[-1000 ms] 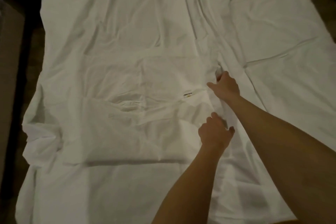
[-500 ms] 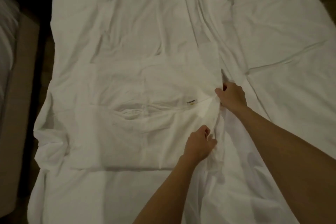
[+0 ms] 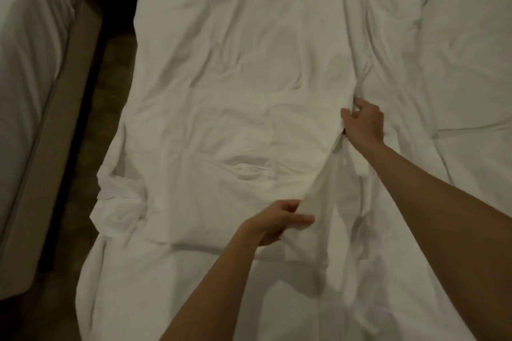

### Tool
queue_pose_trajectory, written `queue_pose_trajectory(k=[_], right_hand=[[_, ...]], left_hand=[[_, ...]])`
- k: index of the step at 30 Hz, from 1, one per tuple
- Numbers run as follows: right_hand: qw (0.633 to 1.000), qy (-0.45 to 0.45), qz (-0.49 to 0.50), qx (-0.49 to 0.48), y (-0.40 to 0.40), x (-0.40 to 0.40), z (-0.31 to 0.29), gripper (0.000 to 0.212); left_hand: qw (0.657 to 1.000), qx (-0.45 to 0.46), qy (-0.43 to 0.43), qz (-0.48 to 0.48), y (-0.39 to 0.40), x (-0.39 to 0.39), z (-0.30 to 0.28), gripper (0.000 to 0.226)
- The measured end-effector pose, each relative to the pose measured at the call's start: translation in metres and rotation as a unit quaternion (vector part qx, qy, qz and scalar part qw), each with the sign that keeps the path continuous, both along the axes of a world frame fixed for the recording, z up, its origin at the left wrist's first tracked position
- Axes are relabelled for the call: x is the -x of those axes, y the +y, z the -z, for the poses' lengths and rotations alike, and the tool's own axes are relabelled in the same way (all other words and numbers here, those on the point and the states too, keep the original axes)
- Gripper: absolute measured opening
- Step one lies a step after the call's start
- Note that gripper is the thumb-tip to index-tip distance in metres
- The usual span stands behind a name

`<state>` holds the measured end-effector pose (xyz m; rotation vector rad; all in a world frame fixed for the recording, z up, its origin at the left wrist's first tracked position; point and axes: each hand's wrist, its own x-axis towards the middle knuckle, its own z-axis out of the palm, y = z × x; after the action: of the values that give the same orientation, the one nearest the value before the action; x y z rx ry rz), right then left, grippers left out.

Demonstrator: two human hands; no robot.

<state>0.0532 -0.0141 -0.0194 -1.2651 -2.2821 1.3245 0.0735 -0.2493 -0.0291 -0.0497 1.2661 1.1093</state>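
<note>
A white folded sheet (image 3: pixel 221 147) lies on top of a larger white sheet that covers the bed (image 3: pixel 277 22). My left hand (image 3: pixel 277 223) pinches the folded sheet's right edge near its front corner, thumb on top, and lifts it slightly. Farther back, my right hand (image 3: pixel 363 124) grips the same edge, its fingers curled round the cloth. Between the two hands the edge rises in a taut ridge. A small dark gap shows just under my right hand.
A second white bed (image 3: pixel 25 63) with a beige base (image 3: pixel 55 147) stands on the left. A dark strip of floor (image 3: pixel 91 119) separates the two beds. White bedding (image 3: pixel 457 63) spreads out wrinkled on the right.
Both hands have raised the folded sheet's right edge off the bed. My left hand slid nearer along the edge, and the small label by my right hand is no longer visible.
</note>
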Motion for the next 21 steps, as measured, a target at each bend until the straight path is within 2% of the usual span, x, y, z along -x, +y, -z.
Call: queue_pose_trajectory(k=[5, 8, 14, 19, 21], right_hand=[[0.994, -0.008, -0.102, -0.037, -0.08, 0.071, -0.012, 0.027], [0.991, -0.016, -0.126, -0.048, -0.13, 0.115, -0.004, 0.025], [0.981, -0.052, -0.176, -0.067, -0.23, 0.18, 0.024, 0.034], [0.966, -0.09, -0.235, -0.067, -0.294, 0.219, 0.042, 0.033], [0.956, -0.114, -0.261, -0.072, -0.31, 0.229, 0.051, 0.031]], left_hand=[[0.992, 0.055, 0.026, -0.111, -0.095, 0.047, -0.003, 0.021], [0.977, 0.092, 0.086, -0.169, -0.14, 0.068, 0.0, 0.013], [0.925, 0.168, 0.232, -0.249, -0.227, 0.097, 0.016, 0.007], [0.904, 0.232, 0.263, -0.243, -0.284, 0.116, 0.039, 0.006], [0.903, 0.261, 0.269, -0.211, -0.295, 0.122, 0.048, 0.015]])
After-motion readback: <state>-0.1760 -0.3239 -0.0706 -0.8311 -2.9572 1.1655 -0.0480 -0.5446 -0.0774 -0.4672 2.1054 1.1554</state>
